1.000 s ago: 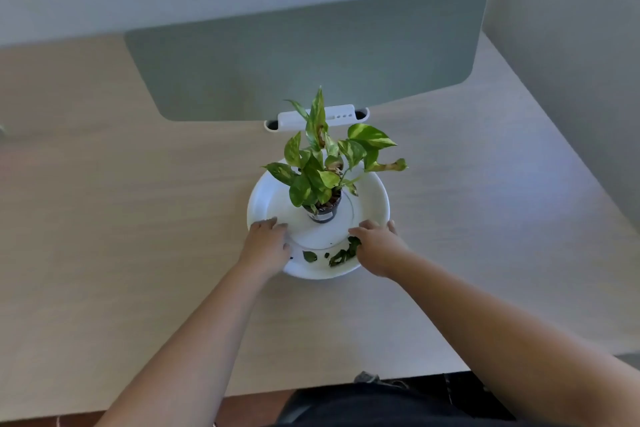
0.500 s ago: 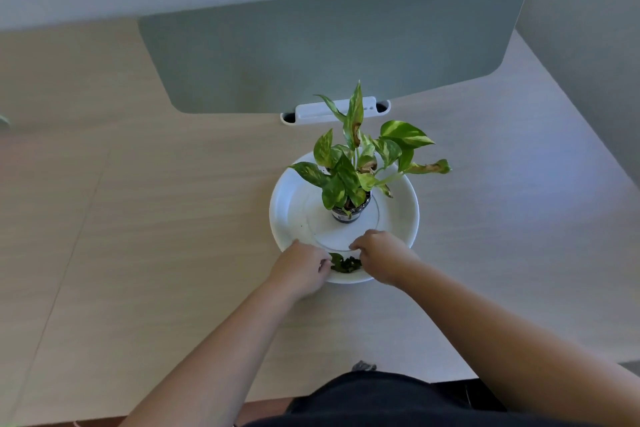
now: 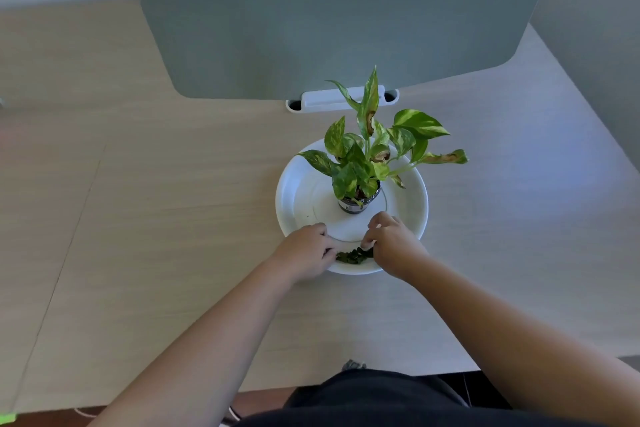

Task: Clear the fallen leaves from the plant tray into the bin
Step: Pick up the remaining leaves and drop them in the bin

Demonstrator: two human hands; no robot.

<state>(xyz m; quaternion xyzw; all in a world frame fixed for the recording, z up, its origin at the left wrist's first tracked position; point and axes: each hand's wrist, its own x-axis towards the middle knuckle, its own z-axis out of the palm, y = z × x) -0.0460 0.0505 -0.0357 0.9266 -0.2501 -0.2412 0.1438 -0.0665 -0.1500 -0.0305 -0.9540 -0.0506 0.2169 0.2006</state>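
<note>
A round white plant tray (image 3: 294, 191) sits on the light wooden desk, with a small potted plant (image 3: 363, 163) of green and yellow leaves at its middle. A little heap of dark green fallen leaves (image 3: 353, 256) lies on the tray's near rim. My left hand (image 3: 306, 251) rests on the rim just left of the heap, fingers curled toward it. My right hand (image 3: 391, 244) is just right of the heap, fingertips touching the leaves. Both hands flank the heap; neither has lifted any leaves. No bin is in view.
A grey-green divider panel (image 3: 332, 24) stands upright behind the tray in a white clamp (image 3: 341, 99). The desk's near edge (image 3: 263, 388) runs just in front of my body. A wall rises at the right.
The scattered leaves are now gathered into one heap on the near rim. My two hands have drawn together around it.
</note>
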